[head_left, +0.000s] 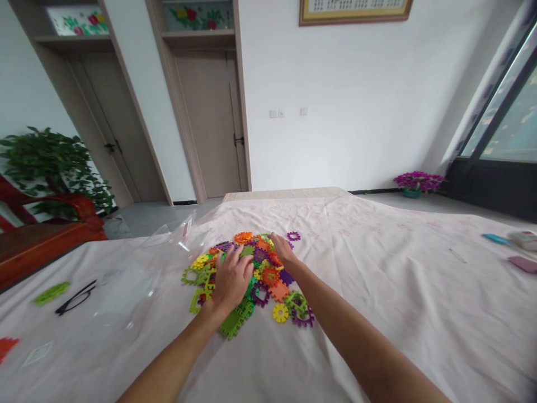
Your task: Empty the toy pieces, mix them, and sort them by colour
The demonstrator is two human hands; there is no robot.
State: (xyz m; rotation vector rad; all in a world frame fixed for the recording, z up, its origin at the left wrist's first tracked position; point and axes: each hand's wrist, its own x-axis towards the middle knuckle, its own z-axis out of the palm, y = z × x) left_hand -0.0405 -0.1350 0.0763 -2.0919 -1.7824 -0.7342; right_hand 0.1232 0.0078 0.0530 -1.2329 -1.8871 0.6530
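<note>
The left hand (232,275) has its fingers loosely spread over the gears (271,276), which lie beneath and around them. The right hand (282,249) is farther right; whether its fingers pinch anything, one cannot tell.

From the wearer's head, the view looks forward and down, near multicoloured toothed plastic pieces (271,276) toward six o'clock, facing a flat white wall (335,148) farther off at twelve.
</note>
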